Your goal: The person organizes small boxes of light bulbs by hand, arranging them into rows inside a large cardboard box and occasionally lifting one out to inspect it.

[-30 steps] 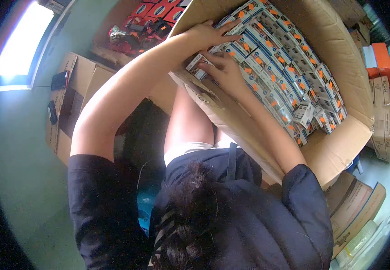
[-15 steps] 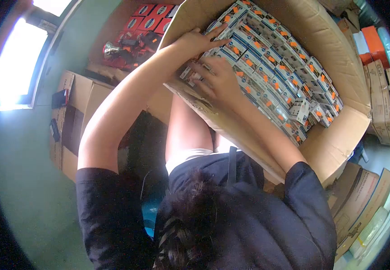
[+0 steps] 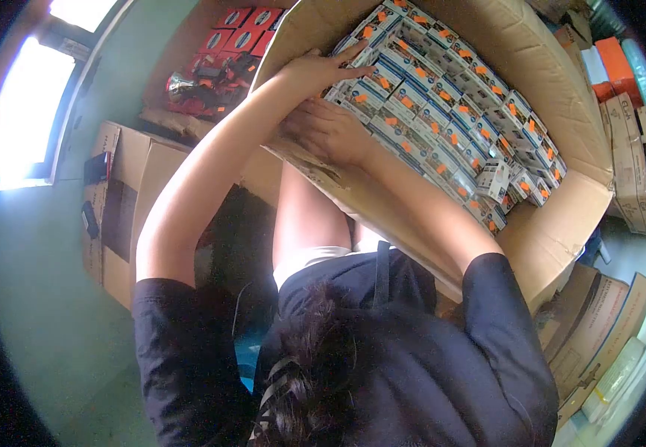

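A big open cardboard box (image 3: 561,127) leans over my lap, filled with rows of small white and blue boxes (image 3: 431,115) bearing orange stickers. My left hand (image 3: 319,73) lies on the upper-left part of the rows, with thumb side unclear and two fingers stretched apart over the small boxes. Just below it, inside the near-left corner, is my right hand (image 3: 330,132), its fingers extended to the left and partly under my left forearm. Nothing shows in either hand. One small box (image 3: 493,180) sits tilted on the lower right of the rows.
Another box with red packages (image 3: 244,39) and a shiny metallic item (image 3: 181,87) stands at the upper left. A closed carton (image 3: 151,175) is at the left by the wall. More cartons (image 3: 625,167) and flattened cardboard (image 3: 599,335) line the right side.
My right hand has moved left and slightly down, into the near-left corner of the large box. My left hand has shifted slightly left.
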`<action>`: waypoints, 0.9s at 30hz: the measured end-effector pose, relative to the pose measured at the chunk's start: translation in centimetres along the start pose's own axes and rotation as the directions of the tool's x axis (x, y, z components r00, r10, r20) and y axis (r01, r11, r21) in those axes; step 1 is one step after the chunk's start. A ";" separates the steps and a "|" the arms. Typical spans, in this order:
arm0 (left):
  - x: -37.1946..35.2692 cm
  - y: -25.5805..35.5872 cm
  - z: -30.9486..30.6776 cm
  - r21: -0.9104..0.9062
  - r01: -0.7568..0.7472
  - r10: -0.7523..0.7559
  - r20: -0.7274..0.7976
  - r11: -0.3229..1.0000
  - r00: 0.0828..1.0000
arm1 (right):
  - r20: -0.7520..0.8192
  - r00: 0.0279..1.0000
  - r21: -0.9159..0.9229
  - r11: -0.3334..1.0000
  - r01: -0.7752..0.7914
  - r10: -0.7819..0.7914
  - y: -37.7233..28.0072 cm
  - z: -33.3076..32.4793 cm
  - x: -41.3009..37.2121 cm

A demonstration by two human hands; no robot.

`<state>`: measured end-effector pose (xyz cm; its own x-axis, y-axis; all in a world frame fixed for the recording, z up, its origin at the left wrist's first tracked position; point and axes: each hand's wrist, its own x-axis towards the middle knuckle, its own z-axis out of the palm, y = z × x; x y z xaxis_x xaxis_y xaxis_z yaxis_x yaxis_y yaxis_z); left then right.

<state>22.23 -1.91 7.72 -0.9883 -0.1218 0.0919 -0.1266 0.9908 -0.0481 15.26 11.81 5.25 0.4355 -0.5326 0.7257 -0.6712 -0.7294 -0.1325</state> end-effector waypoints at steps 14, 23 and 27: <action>2.0 1.1 -3.5 -0.565 0.185 -0.127 0.140 0.804 0.982 | 0.120 0.986 0.039 0.992 -0.118 0.112 0.6 0.2 -0.5; 3.9 -1.1 0.0 -0.366 0.640 -0.507 0.401 0.675 0.763 | 0.064 0.301 0.714 0.167 -0.680 0.951 -1.9 -0.3 -3.4; 3.1 -1.5 1.5 -0.399 0.636 -0.503 0.394 0.660 0.769 | 0.204 0.368 0.860 0.014 -0.511 0.907 -2.1 -0.2 -2.2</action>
<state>19.24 -3.88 6.58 -0.7304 -0.6149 -0.2974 -0.6781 0.6004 0.4239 15.58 14.66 4.08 -0.3264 -0.9452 0.0091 0.2842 -0.1073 -0.9528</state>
